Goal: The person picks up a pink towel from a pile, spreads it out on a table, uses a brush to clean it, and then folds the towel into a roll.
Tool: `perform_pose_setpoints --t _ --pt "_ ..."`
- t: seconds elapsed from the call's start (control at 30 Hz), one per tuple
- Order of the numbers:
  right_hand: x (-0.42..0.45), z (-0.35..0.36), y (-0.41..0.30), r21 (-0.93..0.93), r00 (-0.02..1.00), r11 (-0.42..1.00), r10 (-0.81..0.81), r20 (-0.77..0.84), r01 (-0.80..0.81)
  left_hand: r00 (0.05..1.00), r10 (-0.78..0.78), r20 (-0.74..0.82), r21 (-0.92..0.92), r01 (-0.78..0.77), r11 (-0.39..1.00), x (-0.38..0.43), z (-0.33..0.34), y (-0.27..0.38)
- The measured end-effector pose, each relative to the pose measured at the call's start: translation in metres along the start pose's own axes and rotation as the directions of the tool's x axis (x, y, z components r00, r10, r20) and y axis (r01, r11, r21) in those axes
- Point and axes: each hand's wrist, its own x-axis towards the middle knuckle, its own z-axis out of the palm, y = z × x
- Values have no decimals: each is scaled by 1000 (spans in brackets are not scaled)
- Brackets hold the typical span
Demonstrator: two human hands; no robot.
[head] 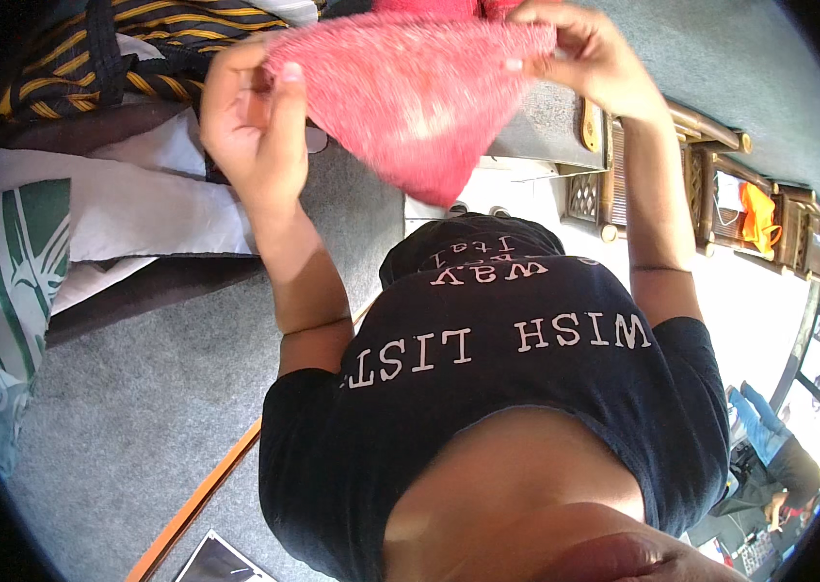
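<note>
A pink fuzzy cloth (410,102), which looks like a towel, hangs stretched between my two hands at the top of the view. Its lower part tapers to a point above my dark printed shirt, and its surface is slightly blurred. My left hand (257,124) pinches its left corner, with the thumb on the near side. The upper right corner is gripped by my right hand (591,58) between thumb and fingers. Behind the cloth, more red fabric (424,6) shows at the top edge. A grey tabletop (551,120) is partly hidden below the cloth.
A wooden handle (590,125) lies near the tabletop's edge. At left are a black-and-yellow striped fabric (162,84), white cloth (140,196) and green-patterned cloth (24,254). Bamboo furniture (621,145) bearing an orange bag (757,214) stands right. Another person (781,451) is at lower right.
</note>
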Motion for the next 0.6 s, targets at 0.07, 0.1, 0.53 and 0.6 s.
perform_pose_setpoints --t 0.07,0.1,0.53,0.6 --pt "8 -2 -38 -535 972 841 -187 -146 81 996 88 -32 114 -84 990 11 0 0" --pt "18 2 -46 -617 959 784 -221 -177 67 988 132 -78 162 -118 980 14 -4 7" --pt "49 -24 -7 -838 876 500 -479 -60 216 946 268 181 387 -319 865 -23 36 -10" --pt "26 -48 31 -828 896 523 -440 -58 203 928 162 335 326 -276 904 -55 71 -29"
